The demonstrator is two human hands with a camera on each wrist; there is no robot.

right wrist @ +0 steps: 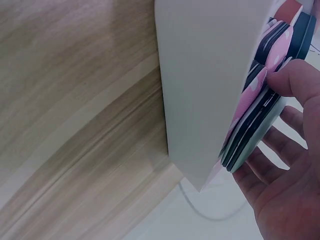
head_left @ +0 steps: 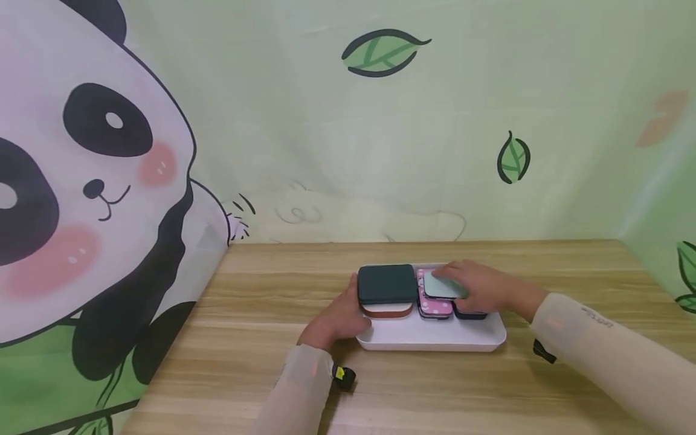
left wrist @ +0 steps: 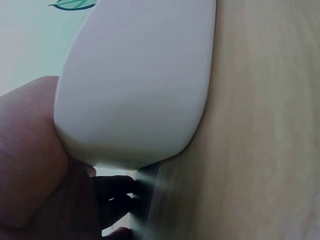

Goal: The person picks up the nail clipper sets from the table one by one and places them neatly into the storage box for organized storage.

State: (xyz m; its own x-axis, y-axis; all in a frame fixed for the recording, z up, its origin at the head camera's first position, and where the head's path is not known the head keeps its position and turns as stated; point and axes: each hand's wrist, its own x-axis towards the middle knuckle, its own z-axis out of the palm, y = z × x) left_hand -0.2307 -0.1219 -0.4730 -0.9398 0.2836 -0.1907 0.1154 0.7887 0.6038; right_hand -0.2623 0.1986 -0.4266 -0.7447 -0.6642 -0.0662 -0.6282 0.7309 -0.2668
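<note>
A white tray (head_left: 429, 335) holds several flat, rounded compact cases. At its left end my left hand (head_left: 339, 314) grips the rim, thumb over the front corner and fingers along the outer side. In the right half my right hand (head_left: 478, 287) pinches a mint-green compact case (head_left: 443, 286), thumb on one edge and fingers on the other in the right wrist view. This case lies over a pink polka-dot case (head_left: 435, 307); a dark case (head_left: 470, 315) is partly hidden under my hand. On the left, a dark green case (head_left: 387, 284) is stacked on a white-and-brown one (head_left: 387, 310).
The tray stands on a wood-grain table (head_left: 261, 290) near its back edge. Behind it hangs a pale green cloth (head_left: 304, 121) printed with leaves and a panda. Both wrists wear small black devices, one of them (head_left: 344, 377) beside the left sleeve.
</note>
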